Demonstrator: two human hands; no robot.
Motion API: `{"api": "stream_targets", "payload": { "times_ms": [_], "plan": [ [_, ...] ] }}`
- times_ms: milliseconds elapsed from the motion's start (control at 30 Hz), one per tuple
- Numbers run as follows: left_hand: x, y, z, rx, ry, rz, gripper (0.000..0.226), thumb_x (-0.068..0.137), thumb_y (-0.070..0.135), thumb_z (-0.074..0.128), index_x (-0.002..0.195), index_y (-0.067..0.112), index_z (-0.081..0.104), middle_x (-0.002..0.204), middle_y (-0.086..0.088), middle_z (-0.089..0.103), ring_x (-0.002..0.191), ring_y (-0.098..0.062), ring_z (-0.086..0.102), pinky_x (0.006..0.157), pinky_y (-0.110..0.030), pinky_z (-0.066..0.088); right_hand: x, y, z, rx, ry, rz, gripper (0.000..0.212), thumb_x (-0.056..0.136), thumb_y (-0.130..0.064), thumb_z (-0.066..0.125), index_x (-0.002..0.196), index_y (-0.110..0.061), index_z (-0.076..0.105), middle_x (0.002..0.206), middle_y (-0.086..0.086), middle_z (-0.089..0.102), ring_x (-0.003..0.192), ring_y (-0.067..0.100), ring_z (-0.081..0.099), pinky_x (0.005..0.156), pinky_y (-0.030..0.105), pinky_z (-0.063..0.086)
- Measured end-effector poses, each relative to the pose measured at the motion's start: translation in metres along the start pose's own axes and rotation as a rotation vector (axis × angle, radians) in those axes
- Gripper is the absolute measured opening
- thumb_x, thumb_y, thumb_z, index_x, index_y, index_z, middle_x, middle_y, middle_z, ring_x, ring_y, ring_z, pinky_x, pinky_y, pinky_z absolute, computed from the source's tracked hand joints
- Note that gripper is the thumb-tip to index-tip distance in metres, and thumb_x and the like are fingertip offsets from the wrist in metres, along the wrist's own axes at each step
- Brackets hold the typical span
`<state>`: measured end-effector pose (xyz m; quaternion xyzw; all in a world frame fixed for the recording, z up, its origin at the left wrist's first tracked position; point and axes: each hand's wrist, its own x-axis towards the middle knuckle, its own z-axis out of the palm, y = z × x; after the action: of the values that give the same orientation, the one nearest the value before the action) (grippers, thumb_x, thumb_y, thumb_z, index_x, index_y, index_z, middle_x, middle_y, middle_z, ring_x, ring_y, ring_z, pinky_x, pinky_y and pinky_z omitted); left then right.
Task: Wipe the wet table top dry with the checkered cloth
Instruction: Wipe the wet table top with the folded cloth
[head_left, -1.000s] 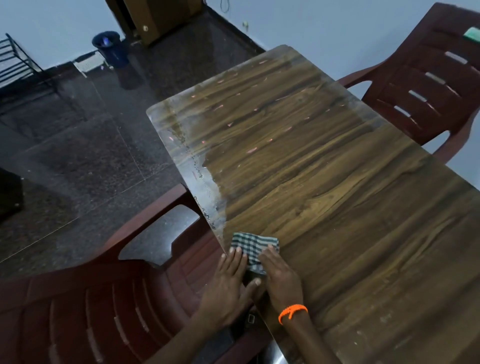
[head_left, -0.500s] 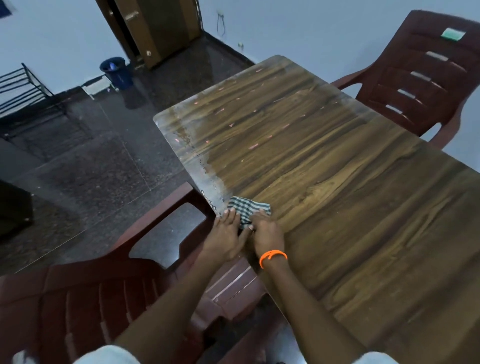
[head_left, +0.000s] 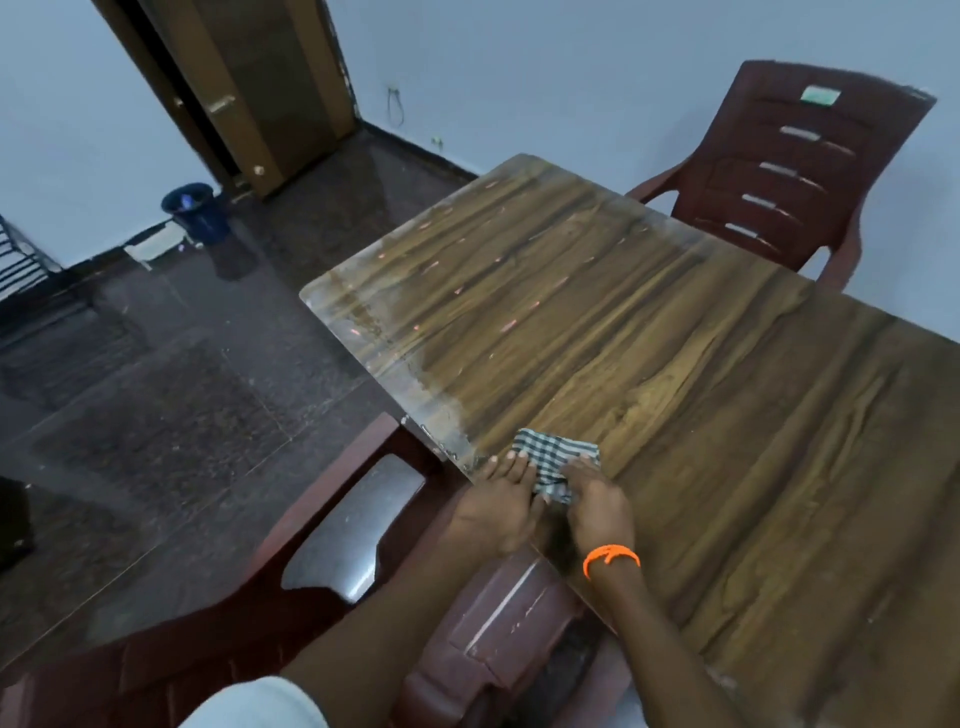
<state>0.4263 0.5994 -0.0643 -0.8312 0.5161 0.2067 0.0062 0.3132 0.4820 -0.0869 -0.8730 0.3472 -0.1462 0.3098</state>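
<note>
At the near edge of the view, a white sleeve (head_left: 249, 701) covers the upper left arm. A dark red plastic chair (head_left: 311, 613) stands below the arms, its armrest just beside the near corner of the worktop (head_left: 701, 415).

The left hand (head_left: 496, 506) rests at the worktop's near-left edge, fingers flat and extended, with fingertips pressing on the left part of the checkered cloth (head_left: 553, 462). Its grip is flat, not closed around anything. The right hand (head_left: 597, 506) lies just beside it, fingers curled down onto the right part of the cloth; whether it pinches the fabric or only presses on it cannot be determined. An orange band (head_left: 610, 557) encircles the right wrist.

The checkered cloth, green-and-white, lies folded on the worktop at the near-left edge, partly under both hands.

The worktop is wood-grain patterned. A glossy wet film (head_left: 395, 338) runs along its left edge from the cloth to the far corner; small pink marks dot the far portion.

Beyond the worktop stands a second dark red chair (head_left: 810, 171) with a slotted back. A small green label (head_left: 821, 95) sits near its top; its writing is unreadable.

On the dark floor (head_left: 156, 415) farther left, a blue bin (head_left: 195, 210) stands near a brown door (head_left: 270, 88).
</note>
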Motion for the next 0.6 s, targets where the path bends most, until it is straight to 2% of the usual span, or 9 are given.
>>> {"api": "stream_targets", "payload": {
  "times_ms": [100,167,233,333,400,500,600],
  "plan": [
    [0.029,-0.043,-0.012,0.06,0.05,0.029,0.066,0.107,0.045,0.019,0.157,0.002,0.024,0.166,-0.018,0.019,0.154,-0.029,0.014,0.125,-0.041,0.004,0.025,-0.034,0.025,0.005,0.029,0.033,0.027,0.076,-0.005,0.056,0.098,-0.013,0.07,0.117,0.008,0.067,0.113,0.024,0.06,0.088,0.039,0.05],
    [0.034,-0.077,-0.02,0.036,0.033,0.088,0.06,0.109,0.038,0.027,0.157,0.002,0.024,0.166,-0.018,0.019,0.154,-0.03,0.013,0.124,-0.042,0.005,0.036,-0.056,0.045,0.001,0.043,0.038,0.026,0.078,-0.004,0.059,0.099,-0.014,0.071,0.116,0.007,0.067,0.115,0.023,0.059,0.091,0.038,0.049],
    [0.028,-0.114,-0.02,0.002,0.049,0.175,0.063,0.108,0.041,0.026,0.157,0.002,0.024,0.166,-0.017,0.018,0.154,-0.03,0.011,0.124,-0.043,0.004,0.037,-0.069,0.067,-0.014,0.077,0.046,0.027,0.079,-0.003,0.062,0.102,-0.016,0.071,0.118,0.006,0.067,0.117,0.022,0.057,0.091,0.034,0.047],
    [0.008,-0.166,-0.018,-0.029,0.032,0.349,0.082,0.096,0.055,0.01,0.156,0.002,0.028,0.165,-0.017,0.023,0.154,-0.029,0.012,0.125,-0.042,0.004,0.022,-0.093,0.1,-0.017,0.16,0.126,0.027,0.081,-0.003,0.064,0.102,-0.017,0.073,0.118,0.002,0.067,0.118,0.016,0.056,0.093,0.024,0.041],
    [-0.001,-0.171,-0.014,0.016,0.013,0.4,0.091,0.091,0.061,0.004,0.157,0.003,0.024,0.166,-0.016,0.02,0.155,-0.027,0.008,0.126,-0.041,0.002,0.005,-0.097,0.106,-0.009,0.207,0.159,0.029,0.082,0.0,0.063,0.101,-0.019,0.073,0.118,-0.001,0.067,0.121,0.013,0.054,0.095,0.02,0.038],
    [-0.006,-0.153,-0.012,0.064,-0.067,0.416,0.104,0.088,0.079,0.001,0.16,0.005,0.016,0.168,-0.013,0.012,0.156,-0.024,0.002,0.126,-0.039,-0.002,-0.011,-0.088,0.099,-0.017,0.218,0.236,0.036,0.078,0.005,0.062,0.103,-0.02,0.072,0.121,-0.001,0.066,0.122,0.012,0.053,0.096,0.025,0.042],
    [0.001,-0.124,-0.015,0.061,-0.106,0.419,0.105,0.087,0.08,0.001,0.16,0.005,0.013,0.168,-0.015,0.01,0.156,-0.024,0.001,0.125,-0.039,-0.002,-0.014,-0.081,0.078,-0.057,0.258,0.326,0.04,0.074,0.006,0.061,0.102,-0.021,0.072,0.12,-0.001,0.066,0.114,0.02,0.06,0.089,0.032,0.049]
  ]
}}
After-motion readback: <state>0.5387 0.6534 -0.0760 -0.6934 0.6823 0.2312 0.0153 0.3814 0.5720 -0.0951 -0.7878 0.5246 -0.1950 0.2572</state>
